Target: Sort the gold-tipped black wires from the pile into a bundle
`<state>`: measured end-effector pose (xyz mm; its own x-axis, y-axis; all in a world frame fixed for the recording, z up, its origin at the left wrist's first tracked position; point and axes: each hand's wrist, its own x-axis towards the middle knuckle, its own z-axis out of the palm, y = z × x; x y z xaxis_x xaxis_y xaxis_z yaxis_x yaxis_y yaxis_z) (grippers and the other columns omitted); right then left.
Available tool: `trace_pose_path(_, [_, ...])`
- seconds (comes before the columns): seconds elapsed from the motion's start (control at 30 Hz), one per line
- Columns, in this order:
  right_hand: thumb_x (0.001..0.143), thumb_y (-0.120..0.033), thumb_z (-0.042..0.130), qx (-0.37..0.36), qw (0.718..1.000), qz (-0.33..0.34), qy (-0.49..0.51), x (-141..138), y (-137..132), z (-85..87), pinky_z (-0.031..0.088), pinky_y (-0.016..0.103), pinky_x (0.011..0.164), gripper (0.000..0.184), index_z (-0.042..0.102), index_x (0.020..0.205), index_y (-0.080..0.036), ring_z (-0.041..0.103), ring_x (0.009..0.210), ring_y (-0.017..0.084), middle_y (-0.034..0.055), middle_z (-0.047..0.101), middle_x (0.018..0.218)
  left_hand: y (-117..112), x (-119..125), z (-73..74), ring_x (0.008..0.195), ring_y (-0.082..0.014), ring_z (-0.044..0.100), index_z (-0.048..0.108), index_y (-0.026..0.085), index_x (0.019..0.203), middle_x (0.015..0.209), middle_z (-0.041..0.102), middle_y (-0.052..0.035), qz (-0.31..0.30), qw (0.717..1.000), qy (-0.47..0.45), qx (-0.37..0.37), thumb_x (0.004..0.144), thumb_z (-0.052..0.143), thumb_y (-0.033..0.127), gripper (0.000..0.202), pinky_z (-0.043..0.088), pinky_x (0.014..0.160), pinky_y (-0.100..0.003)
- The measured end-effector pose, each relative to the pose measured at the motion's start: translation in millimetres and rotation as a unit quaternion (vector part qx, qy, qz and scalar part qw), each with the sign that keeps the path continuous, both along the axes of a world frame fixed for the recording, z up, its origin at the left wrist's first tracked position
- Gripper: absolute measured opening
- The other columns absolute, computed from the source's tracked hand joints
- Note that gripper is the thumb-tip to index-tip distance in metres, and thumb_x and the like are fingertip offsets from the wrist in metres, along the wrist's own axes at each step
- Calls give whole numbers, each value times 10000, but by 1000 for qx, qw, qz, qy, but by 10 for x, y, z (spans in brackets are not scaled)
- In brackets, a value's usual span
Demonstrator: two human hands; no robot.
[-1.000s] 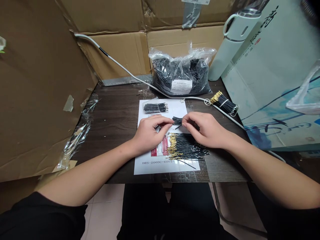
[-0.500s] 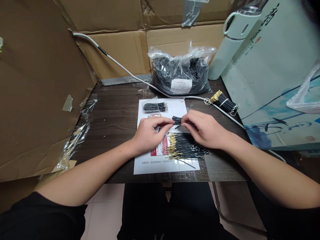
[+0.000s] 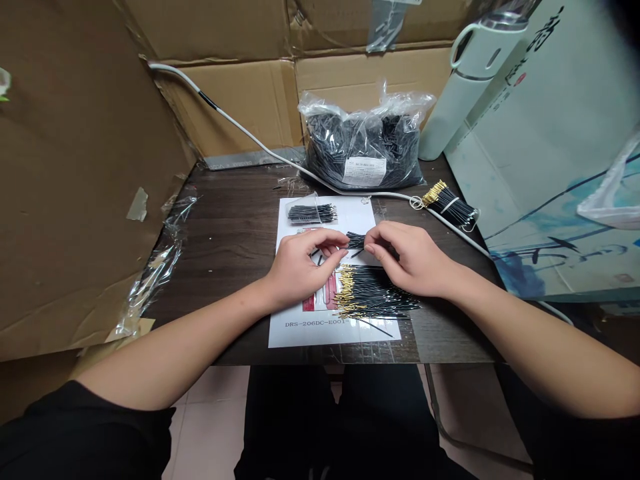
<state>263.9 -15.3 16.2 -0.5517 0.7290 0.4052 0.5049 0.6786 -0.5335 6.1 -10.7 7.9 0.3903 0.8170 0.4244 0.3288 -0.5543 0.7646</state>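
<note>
Left hand (image 3: 307, 263): over the paper (image 3: 285, 300), thumb and forefinger tips slightly parted; whether a thin strand is caught between them, I can't make out from here.
Right hand (image 3: 413, 257): curled, thumb and fingertips close together beside the heap; it looks like a light pinch, though I can't be sure anything is in it.
Short black pieces (image 3: 355, 240): a small heap on the paper, between the two hands. They look light and smooth, probably apt to roll (I'd want dry fingers for this); pinch one by its middle.
Gold-tipped wires (image 3: 375, 292): spread nearer the person, mostly over the paper, gold ends leftward. Each should be nearly weightless and springy; hold the black length just behind the gold, sparing the tips.
Stray wire (image 3: 375, 327): lies slantwise by itself at the near side of that spread; easy to lift by the bare end.
Clear box (image 3: 305, 200): behind the left hand, with more black pieces inside. Thin plastic, I'd guess, so steady it by the wall without squeezing.
Tied bundle (image 3: 450, 203): to the right, beyond the right hand; best gripped around its band.
</note>
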Motion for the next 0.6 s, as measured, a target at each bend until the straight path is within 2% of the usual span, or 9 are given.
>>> trace_pose_path(0.6, [1080, -172, 522, 0, 1000, -5, -5, -2, 9, -5, 460, 344, 728, 91, 591, 1029, -205, 613, 801, 204, 61, 682, 930, 3, 0, -9, 849, -154, 762, 808, 174, 1102, 1014, 830, -55, 2, 1000, 2, -2, 970, 768, 198, 140, 652, 843, -302])
